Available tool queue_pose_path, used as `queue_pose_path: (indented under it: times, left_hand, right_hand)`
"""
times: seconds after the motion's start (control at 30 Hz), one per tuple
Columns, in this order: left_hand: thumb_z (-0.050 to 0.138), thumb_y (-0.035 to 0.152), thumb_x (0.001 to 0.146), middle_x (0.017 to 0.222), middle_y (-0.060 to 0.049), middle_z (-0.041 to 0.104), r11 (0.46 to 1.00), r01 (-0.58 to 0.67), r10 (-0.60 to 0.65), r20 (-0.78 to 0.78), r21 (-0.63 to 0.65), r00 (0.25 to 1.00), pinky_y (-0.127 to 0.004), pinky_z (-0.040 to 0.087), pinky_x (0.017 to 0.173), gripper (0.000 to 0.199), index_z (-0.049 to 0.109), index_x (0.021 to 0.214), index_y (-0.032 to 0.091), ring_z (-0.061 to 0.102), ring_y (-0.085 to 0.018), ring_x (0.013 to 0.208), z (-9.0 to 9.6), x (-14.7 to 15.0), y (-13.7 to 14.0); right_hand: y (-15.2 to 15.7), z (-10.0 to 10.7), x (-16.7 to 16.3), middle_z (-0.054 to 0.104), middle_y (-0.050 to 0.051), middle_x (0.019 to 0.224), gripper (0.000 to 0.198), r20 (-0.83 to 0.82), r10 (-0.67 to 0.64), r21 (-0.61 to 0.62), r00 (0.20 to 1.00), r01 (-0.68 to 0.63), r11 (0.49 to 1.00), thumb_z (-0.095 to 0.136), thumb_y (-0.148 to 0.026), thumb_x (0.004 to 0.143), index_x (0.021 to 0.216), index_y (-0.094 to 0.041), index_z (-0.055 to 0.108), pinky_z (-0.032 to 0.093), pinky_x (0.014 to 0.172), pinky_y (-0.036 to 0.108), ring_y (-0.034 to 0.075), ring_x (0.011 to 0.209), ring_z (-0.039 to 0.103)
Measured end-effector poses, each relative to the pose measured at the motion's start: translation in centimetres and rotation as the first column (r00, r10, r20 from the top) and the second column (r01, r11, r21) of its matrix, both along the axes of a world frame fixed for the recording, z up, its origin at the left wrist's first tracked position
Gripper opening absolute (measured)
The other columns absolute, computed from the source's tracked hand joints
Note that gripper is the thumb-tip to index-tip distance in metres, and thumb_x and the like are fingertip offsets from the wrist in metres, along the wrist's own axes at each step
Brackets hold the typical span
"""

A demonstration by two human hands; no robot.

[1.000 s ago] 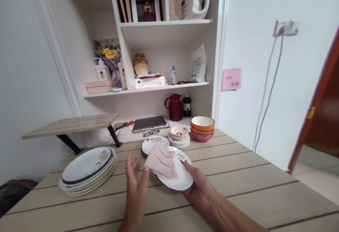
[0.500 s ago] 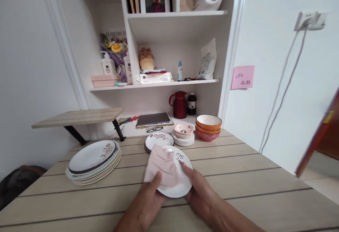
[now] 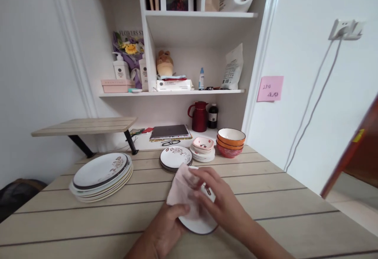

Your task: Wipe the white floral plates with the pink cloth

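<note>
Above the near part of the table, my left hand [image 3: 169, 225] grips the near-left rim of a white plate [image 3: 199, 227], its thumb lying over a pale pink cloth [image 3: 181, 190]. The cloth covers the left and middle of the plate. My right hand [image 3: 220, 196] has come over the plate, its bent fingers and thumb closed on the cloth; the fingertips are slightly blurred. Part of a brown pattern shows between its fingers. Just behind stands a short stack of flower-patterned plates [image 3: 176, 157].
Large stacked plates [image 3: 100, 172] stand at the left, below a small raised wooden shelf [image 3: 85, 126]. Small saucers [image 3: 203, 157] carry a pink square dish [image 3: 203, 143], beside stacked bowls [image 3: 230, 142]. Behind are a laptop [image 3: 170, 131], glasses [image 3: 170, 142] and a red jug [image 3: 200, 117].
My right hand has left the plate's right rim and moved up and left onto the cloth. The plate has shifted slightly nearer, still held by my left hand.
</note>
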State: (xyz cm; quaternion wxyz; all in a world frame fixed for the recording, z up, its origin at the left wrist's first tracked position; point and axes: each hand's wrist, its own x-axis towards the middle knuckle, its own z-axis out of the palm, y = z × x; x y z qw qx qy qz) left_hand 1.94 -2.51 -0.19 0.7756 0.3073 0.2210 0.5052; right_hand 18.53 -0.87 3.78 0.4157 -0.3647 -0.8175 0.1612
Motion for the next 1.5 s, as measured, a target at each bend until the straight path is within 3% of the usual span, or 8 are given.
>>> queue_pose_path:
  times: [0.17, 0.3, 0.5, 0.73, 0.97, 1.1, 1.37, 1.5]
  left_hand:
    - [0.065, 0.007, 0.067, 0.081, -0.007, 0.071, 0.998, 0.045, -0.049, -0.096, -0.04, 0.994, -0.032, 0.045, 0.075, 0.04, 0.067, 0.106, 0.015, 0.064, -0.019, 0.075, -0.3, 0.1, -0.2]
    - [0.067, 0.01, 0.069, 0.087, -0.008, 0.071, 0.998, 0.053, -0.055, -0.085, -0.033, 0.995, -0.034, 0.045, 0.08, 0.024, 0.07, 0.093, 0.014, 0.063, -0.019, 0.081, -0.5, -0.1, 0.0]
    - [0.062, 0.016, 0.081, 0.114, -0.009, 0.066, 0.998, 0.059, -0.06, -0.044, -0.035, 0.997, -0.035, 0.043, 0.089, 0.05, 0.05, 0.129, 0.024, 0.062, -0.02, 0.099, -0.2, -0.3, -0.2]
    - [0.058, 0.028, 0.086, 0.114, -0.013, 0.066, 0.998, 0.026, -0.027, -0.015, -0.064, 1.0, -0.041, 0.043, 0.091, 0.048, 0.047, 0.132, 0.02, 0.061, -0.024, 0.103, 0.0, 0.1, 0.1]
    - [0.057, 0.033, 0.086, 0.109, -0.013, 0.067, 0.997, 0.069, -0.068, 0.026, -0.044, 0.997, -0.039, 0.042, 0.092, 0.042, 0.053, 0.125, 0.018, 0.062, -0.024, 0.1, -0.7, 0.1, 0.4]
    - [0.058, 0.033, 0.085, 0.11, -0.011, 0.068, 0.996, 0.057, -0.057, 0.007, -0.064, 0.998, -0.038, 0.042, 0.093, 0.047, 0.049, 0.13, 0.022, 0.062, -0.022, 0.1, -0.6, 0.2, 0.3]
    - [0.06, 0.038, 0.083, 0.114, -0.014, 0.067, 0.991, 0.07, -0.063, 0.062, -0.115, 0.996, -0.042, 0.041, 0.095, 0.053, 0.047, 0.132, 0.019, 0.061, -0.026, 0.105, 0.0, 0.2, 0.3]
    - [0.054, 0.041, 0.087, 0.115, -0.014, 0.066, 0.993, 0.098, -0.091, 0.105, -0.067, 0.99, -0.041, 0.039, 0.098, 0.049, 0.052, 0.128, 0.015, 0.059, -0.026, 0.109, -0.1, 0.2, 0.5]
  right_hand:
    - [-0.9, -1.0, -1.4, 0.047, 0.008, 0.128, 0.047, 0.19, 0.032, -0.044, 0.981, -0.024, 0.999, 0.054, -0.018, 0.082, 0.127, -0.032, 0.053, 0.039, 0.098, 0.04, 0.024, 0.116, 0.047]
    - [0.1, -1.8, -1.1, 0.046, 0.008, 0.134, 0.041, 0.223, 0.062, -0.08, 0.973, -0.045, 0.996, 0.052, -0.028, 0.087, 0.128, -0.031, 0.053, 0.034, 0.103, 0.042, 0.025, 0.123, 0.043]
    - [2.5, -2.4, 0.2, 0.043, 0.009, 0.139, 0.044, 0.348, -0.071, -0.08, 0.935, 0.105, 0.991, 0.052, -0.038, 0.087, 0.13, -0.032, 0.051, 0.033, 0.1, 0.043, 0.028, 0.122, 0.043]
    - [2.4, -1.2, 1.6, 0.063, 0.004, 0.093, 0.028, 0.511, -0.159, -0.217, 0.845, 0.305, 0.927, 0.062, -0.03, 0.072, 0.099, -0.024, 0.06, 0.036, 0.066, 0.029, 0.02, 0.079, 0.057]
    - [1.4, -1.7, -0.4, 0.06, 0.0, 0.09, 0.025, 0.139, 0.06, -0.274, 0.988, -0.02, 0.962, 0.064, -0.017, 0.067, 0.091, -0.023, 0.06, 0.038, 0.069, 0.025, 0.016, 0.08, 0.054]
    - [2.7, -2.1, -1.4, 0.06, 0.003, 0.103, 0.041, -0.082, -0.006, -0.21, 0.997, -0.011, 0.978, 0.057, -0.01, 0.069, 0.108, -0.023, 0.055, 0.041, 0.079, 0.029, 0.018, 0.091, 0.054]
    - [3.8, -1.5, 2.3, 0.059, 0.004, 0.096, 0.032, 0.371, -0.015, -0.242, 0.928, 0.113, 0.964, 0.056, -0.008, 0.062, 0.091, -0.021, 0.06, 0.039, 0.075, 0.028, 0.018, 0.085, 0.054]
    - [1.7, -0.6, 2.1, 0.058, 0.001, 0.093, 0.029, 0.399, 0.18, -0.312, 0.899, -0.051, 0.949, 0.062, -0.011, 0.06, 0.086, -0.022, 0.06, 0.038, 0.069, 0.025, 0.016, 0.081, 0.053]
